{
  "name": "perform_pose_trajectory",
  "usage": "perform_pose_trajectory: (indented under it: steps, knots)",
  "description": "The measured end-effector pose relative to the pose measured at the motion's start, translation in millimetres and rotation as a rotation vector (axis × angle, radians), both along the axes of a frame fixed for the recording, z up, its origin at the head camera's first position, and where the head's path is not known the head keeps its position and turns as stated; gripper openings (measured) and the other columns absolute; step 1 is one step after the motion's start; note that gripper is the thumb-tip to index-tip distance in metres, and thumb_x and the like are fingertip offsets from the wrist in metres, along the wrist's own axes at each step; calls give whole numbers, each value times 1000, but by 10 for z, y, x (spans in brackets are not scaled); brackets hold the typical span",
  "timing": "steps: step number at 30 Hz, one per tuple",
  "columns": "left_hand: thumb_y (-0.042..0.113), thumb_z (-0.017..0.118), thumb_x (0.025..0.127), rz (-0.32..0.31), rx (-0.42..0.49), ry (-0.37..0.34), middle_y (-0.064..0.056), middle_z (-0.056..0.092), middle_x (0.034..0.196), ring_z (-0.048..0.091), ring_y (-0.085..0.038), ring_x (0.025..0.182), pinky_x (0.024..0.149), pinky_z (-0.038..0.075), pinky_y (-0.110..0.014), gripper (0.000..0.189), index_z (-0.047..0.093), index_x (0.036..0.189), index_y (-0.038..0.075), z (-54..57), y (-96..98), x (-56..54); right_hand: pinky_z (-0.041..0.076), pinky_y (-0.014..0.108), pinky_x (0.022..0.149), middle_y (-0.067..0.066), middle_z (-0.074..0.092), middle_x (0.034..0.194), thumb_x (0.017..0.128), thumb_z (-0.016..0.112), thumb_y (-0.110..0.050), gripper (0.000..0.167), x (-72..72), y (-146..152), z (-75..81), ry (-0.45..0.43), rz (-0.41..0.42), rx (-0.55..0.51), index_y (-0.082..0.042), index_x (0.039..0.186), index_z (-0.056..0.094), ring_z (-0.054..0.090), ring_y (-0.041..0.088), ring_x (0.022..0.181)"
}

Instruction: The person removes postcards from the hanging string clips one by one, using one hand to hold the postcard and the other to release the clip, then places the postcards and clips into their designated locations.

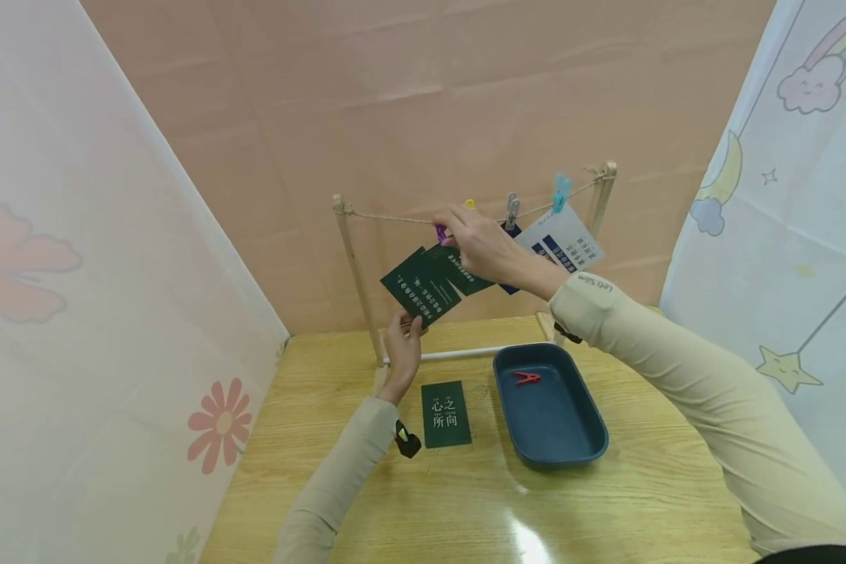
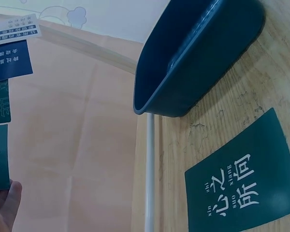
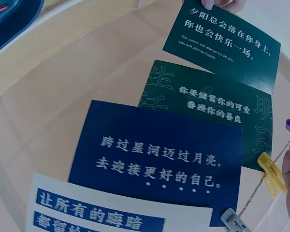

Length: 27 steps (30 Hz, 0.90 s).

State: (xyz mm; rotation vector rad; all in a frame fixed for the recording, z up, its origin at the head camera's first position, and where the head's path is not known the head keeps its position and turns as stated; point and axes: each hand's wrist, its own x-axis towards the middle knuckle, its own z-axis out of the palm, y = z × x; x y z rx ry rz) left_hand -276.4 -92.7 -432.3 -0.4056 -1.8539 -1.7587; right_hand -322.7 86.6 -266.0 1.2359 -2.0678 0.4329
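My left hand point(image 1: 402, 348) pinches a dark green card point(image 1: 421, 287) with white writing by its lower corner, just below the rope. In my right hand point(image 1: 481, 244) is a purple clothespin point(image 1: 440, 233), held at the rope above that card. Beside it a second green card point(image 3: 208, 111) hangs from a yellow clothespin point(image 3: 271, 176). A dark blue card point(image 3: 154, 159) hangs from a grey clothespin point(image 1: 512, 210), and a white card point(image 1: 567, 239) from a light blue clothespin point(image 1: 561, 193). My right hand partly covers the hanging cards in the head view.
The rope point(image 1: 388, 218) is tied between two wooden posts point(image 1: 356, 274), with a white bar point(image 1: 458, 354) low between them. Another green card point(image 1: 446, 415) lies on the wooden table point(image 1: 310, 439). To its right stands a blue basin point(image 1: 553, 427) holding a red clothespin point(image 1: 526, 377).
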Motion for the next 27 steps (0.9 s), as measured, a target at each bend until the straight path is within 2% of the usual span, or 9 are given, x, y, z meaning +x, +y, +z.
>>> perform_pose_trajectory:
  steps: [6,14,21,27]
  knots:
    - [-16,52,95,-18,16,-25,-38,55,101,59,-56,89,79,55,-59,15,53,109,-20,-32,-16,33,46,32,58,18,58,108,96,60,2,27,11,44,-100,-29,-35,22,6,123,58,56,25,81]
    - [-15,52,96,-44,-6,-52,-38,54,102,60,-55,90,81,56,-57,16,53,111,-20,-88,-72,64,56,39,71,19,60,112,98,62,-7,30,33,47,-195,-22,-52,76,7,124,59,62,29,91]
    - [-15,53,95,-67,-22,-99,-42,53,102,60,-57,89,82,56,-56,17,53,111,-22,-137,-157,112,54,37,72,18,60,106,94,67,-5,32,56,14,-308,4,-52,127,8,123,61,58,27,85]
    - [-12,54,96,-73,-43,-111,-41,52,100,60,-56,89,82,55,-58,17,53,110,-21,-202,-181,102,51,32,68,14,60,105,96,67,-12,33,54,31,-402,-16,-69,160,5,124,63,55,23,83]
